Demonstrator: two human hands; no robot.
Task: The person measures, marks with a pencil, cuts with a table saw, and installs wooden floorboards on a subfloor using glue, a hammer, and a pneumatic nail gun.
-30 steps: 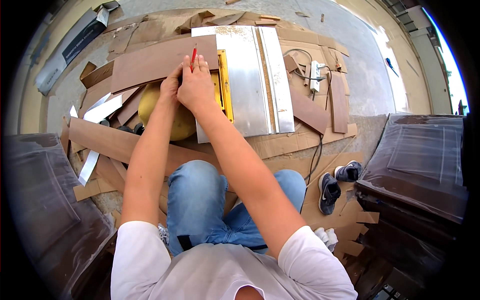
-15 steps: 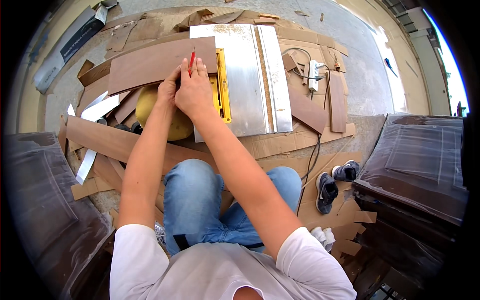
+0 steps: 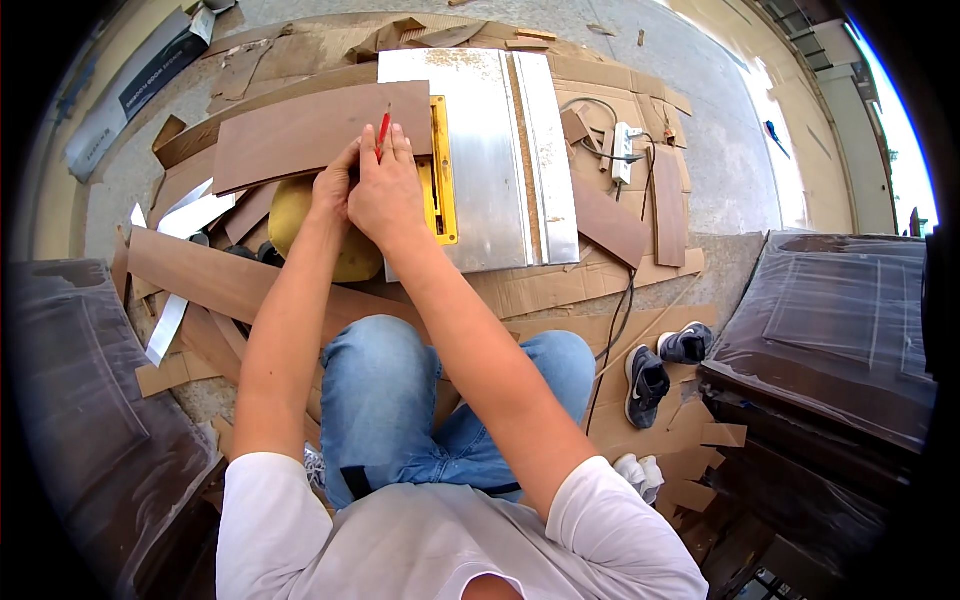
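Observation:
A brown wooden board (image 3: 290,135) lies crosswise, its right end on the silvery top of a table saw (image 3: 485,190), beside the yellow insert (image 3: 447,200). My left hand (image 3: 334,187) grips the board's near edge, its fingers partly hidden against my other hand. Pressed next to it, my right hand (image 3: 386,198) has its fingers stretched over the board. A red pencil (image 3: 384,130) sticks out between those fingers, its tip pointing away from me. Below the board, a yellow rounded part (image 3: 350,250) shows behind my forearms.
Loose boards (image 3: 200,270) and pale strips lie at left on cardboard. On the right are a white power strip (image 3: 626,155) with cables, more wood pieces and dark shoes (image 3: 648,385). Plastic-wrapped dark furniture (image 3: 830,330) stands at both sides.
The board has shifted slightly toward me along the saw's top. Both hands stay at its near edge, and the pencil remains between my right fingers.

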